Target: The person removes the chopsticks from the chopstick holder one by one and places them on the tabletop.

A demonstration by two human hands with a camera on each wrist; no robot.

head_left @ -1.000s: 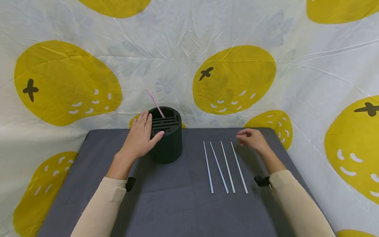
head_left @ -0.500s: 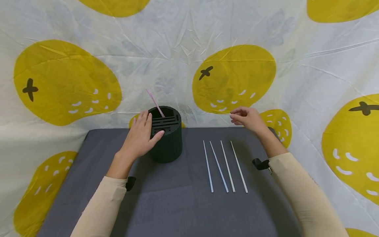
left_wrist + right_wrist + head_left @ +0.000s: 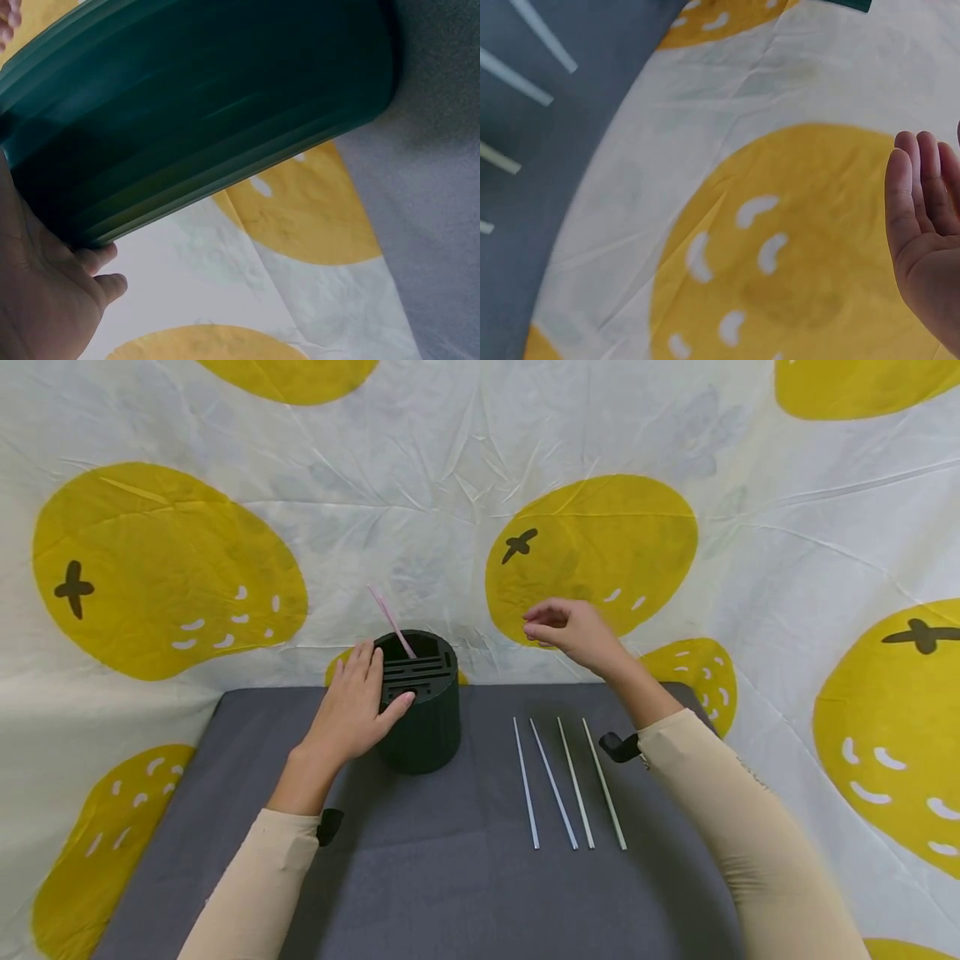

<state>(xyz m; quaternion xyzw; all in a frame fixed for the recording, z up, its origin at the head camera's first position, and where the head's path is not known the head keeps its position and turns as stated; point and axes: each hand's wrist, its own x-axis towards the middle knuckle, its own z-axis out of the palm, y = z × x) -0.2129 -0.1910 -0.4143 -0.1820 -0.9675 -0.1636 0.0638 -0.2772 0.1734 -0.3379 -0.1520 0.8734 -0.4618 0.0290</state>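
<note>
A dark green cylindrical utensil holder (image 3: 420, 735) with slots across its top stands at the back of the table. One slim pink stick (image 3: 392, 620) leans in its open rear part. My left hand (image 3: 347, 714) rests against the holder's left side, fingers along the wall and thumb at the front rim. The left wrist view shows that hand at the holder's upper end. Several slim pale sticks (image 3: 568, 781), like chopsticks, lie side by side right of the holder. Above and beyond them my right hand (image 3: 573, 628) hangs in the air; I see nothing in its fingers (image 3: 904, 187).
A dark grey cloth covers the table (image 3: 450, 893). Close behind its far edge hangs a white curtain (image 3: 435, 543) printed with yellow fruit, which also runs along both sides.
My right hand has risen from beside the rightmost stick and moved left above the sticks, toward the holder. The left hand, holder and sticks have kept their places.
</note>
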